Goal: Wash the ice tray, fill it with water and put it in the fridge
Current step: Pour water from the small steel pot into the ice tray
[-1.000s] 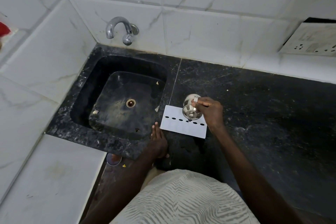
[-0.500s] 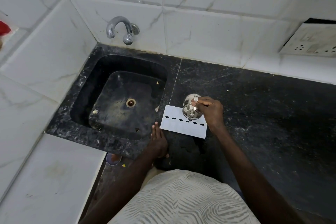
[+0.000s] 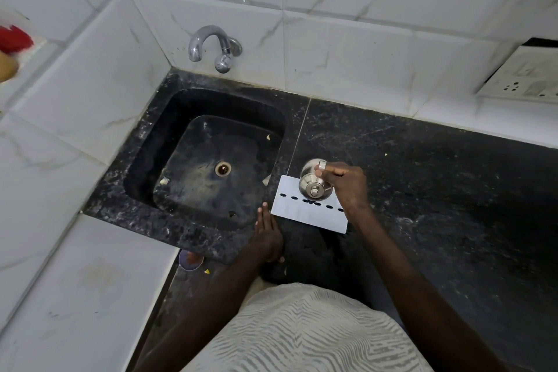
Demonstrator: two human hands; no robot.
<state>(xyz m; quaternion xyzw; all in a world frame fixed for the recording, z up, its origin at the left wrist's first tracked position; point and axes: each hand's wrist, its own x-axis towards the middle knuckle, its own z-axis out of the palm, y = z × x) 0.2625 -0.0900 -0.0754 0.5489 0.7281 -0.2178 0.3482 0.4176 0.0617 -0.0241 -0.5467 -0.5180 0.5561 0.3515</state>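
The white ice tray (image 3: 305,218) lies flat on the black stone counter (image 3: 437,190), just right of the sink, with a row of dark oval openings across it. My right hand (image 3: 347,184) is shut on a small steel cup (image 3: 311,181), which is tipped over the tray's far edge with its base turned toward me. My left hand (image 3: 268,235) rests flat on the counter at the tray's near left corner, holding nothing and not touching the tray. I cannot tell whether water is coming out of the cup.
A black sink (image 3: 145,142) with a brass drain sits at left, with a chrome tap (image 3: 208,45) on the tiled wall above it. A socket plate (image 3: 525,75) hangs at far right. Red and brown items (image 3: 12,39) sit on the left ledge.
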